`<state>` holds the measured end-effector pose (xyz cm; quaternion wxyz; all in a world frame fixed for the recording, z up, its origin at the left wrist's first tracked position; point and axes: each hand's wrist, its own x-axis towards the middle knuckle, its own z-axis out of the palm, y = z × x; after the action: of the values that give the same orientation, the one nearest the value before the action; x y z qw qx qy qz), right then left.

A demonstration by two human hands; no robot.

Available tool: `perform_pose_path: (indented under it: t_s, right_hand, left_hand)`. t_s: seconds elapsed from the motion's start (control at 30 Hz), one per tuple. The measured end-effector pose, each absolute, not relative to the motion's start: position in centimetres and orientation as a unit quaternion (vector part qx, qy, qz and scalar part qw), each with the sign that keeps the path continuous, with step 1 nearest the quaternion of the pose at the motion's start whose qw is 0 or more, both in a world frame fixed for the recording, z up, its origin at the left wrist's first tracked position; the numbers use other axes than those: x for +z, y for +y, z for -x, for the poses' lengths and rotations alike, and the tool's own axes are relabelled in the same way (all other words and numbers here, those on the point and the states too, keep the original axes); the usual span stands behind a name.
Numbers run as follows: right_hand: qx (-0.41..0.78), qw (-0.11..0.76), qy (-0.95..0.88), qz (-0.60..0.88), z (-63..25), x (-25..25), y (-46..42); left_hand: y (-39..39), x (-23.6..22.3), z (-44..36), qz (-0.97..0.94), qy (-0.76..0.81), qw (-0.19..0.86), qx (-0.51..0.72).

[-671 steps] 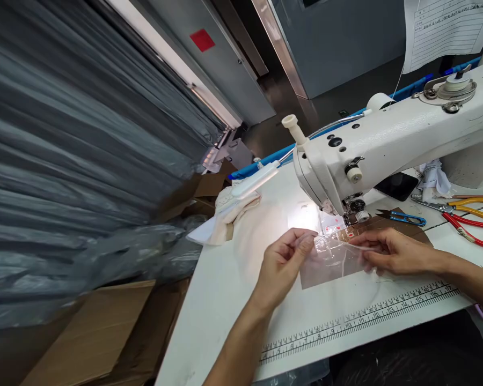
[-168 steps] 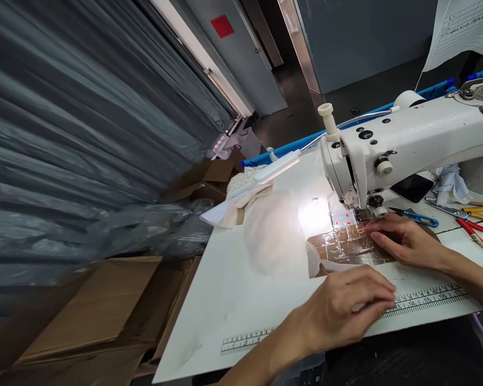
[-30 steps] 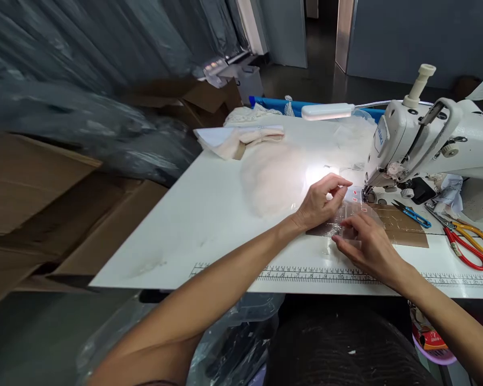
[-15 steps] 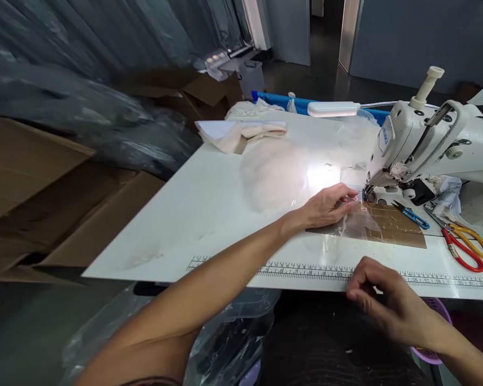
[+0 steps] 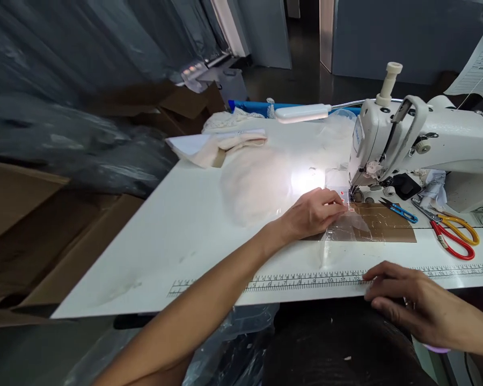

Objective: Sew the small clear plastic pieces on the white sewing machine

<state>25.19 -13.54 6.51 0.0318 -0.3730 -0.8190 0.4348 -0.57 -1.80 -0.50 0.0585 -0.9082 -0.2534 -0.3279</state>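
Note:
My left hand (image 5: 316,212) is at the sewing machine's needle area, its fingertips pinched on the edge of a thin clear plastic piece (image 5: 338,231). Small red marks show on the plastic beside the presser foot (image 5: 351,194). Part of the piece drapes over a brown board (image 5: 390,228) lying flat on the table. The white sewing machine (image 5: 370,134) stands just right of these fingers. My right hand (image 5: 414,300) hovers at the table's front edge by the printed ruler (image 5: 306,281); its fingers are loosely bent and apart, with nothing visible in them.
Blue thread snips (image 5: 400,210) and red-and-yellow-handled scissors (image 5: 453,233) lie right of the board. A lit white lamp (image 5: 304,113) hangs over the table. Folded cream fabric (image 5: 217,145) lies at the back left. Cardboard boxes (image 5: 84,257) stand beyond the left edge.
The view has turned to the right. My right hand has moved slightly right and its fingers have loosened outward. My left hand stays at the plastic by the presser foot.

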Motion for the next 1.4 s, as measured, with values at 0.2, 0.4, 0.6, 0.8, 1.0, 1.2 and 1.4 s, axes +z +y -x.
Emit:
perform_pose_path:
  t_s: [0.2, 0.4, 0.6, 0.8, 1.0, 1.2, 1.4]
  right_hand:
    - [0.320, 0.177, -0.845, 0.390, -25.3, 5.5, -10.1]
    - [0.236, 0.212, -0.863, 0.394, -24.0, 2.5, -6.6]
    - [0.165, 0.148, -0.875, 0.431, -21.6, 1.7, -4.8]
    - [0.169, 0.145, -0.863, 0.454, -20.5, 2.1, -4.5]
    - [0.288, 0.168, -0.827, 0.453, -20.9, 2.7, -4.4]
    - [0.445, 0.215, -0.756, 0.429, -21.9, 2.6, -5.0]
    - [0.575, 0.185, -0.687, 0.403, -21.0, 2.6, -5.4]
  left_hand:
    - [-0.8, -0.4, 0.4, 0.944, -0.230, -0.042, -0.234]
    - [0.1, -0.3, 0.1, 0.930, -0.249, -0.148, -0.228]
    - [-0.5, 1.1, -0.1, 0.930, -0.262, -0.166, -0.196]
    - [-0.7, 2.3, 0.0, 0.938, -0.255, -0.183, -0.151]
    - [-0.8, 3.2, 0.4, 0.940, -0.242, -0.189, -0.148]
    - [-1.6, 4.6, 2.3, 0.886, -0.316, -0.282, -0.187]
    - [-1.1, 4.8, 2.0, 0.810, -0.410, -0.368, -0.202]
